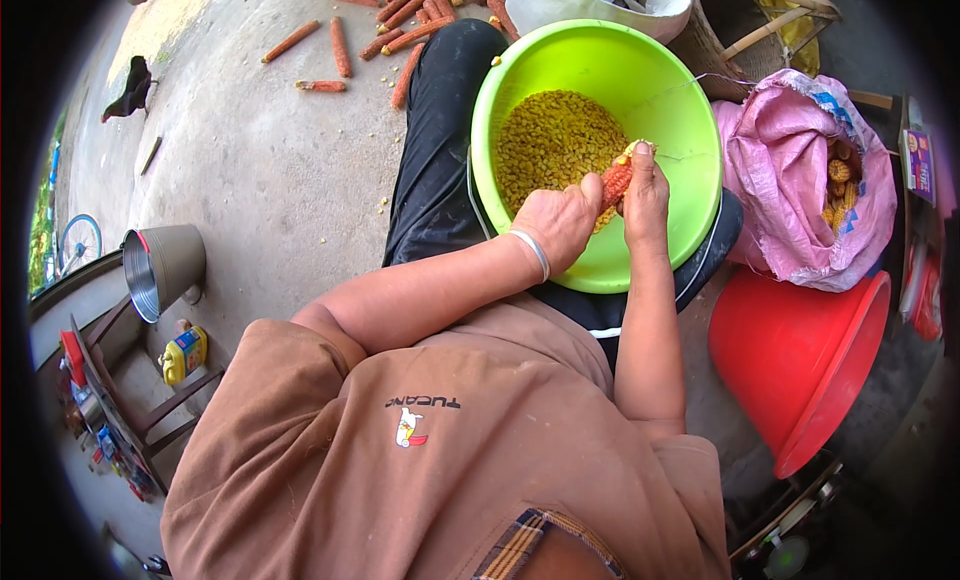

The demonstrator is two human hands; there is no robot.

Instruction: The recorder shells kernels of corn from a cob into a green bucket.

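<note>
A reddish corn cob (617, 184), mostly stripped, with yellow kernels left near its ends, is held between my two hands over a bright green plastic basin (596, 268). My left hand (559, 218), with a pale bracelet at the wrist, is closed around the cob's near side. My right hand (645, 197) grips its far end, the thumb up at the tip. Loose yellow corn kernels (555, 141) are heaped in the left part of the basin, which rests on my lap.
Bare red cobs (341, 47) lie scattered on the concrete floor. To the right, a pink woven sack (780, 175) holds unshelled ears (840, 193) above a tilted red bucket (787, 355). A white sack (600, 6) stands beyond the basin. At left are a metal bucket (172, 261) and a yellow jug (184, 355).
</note>
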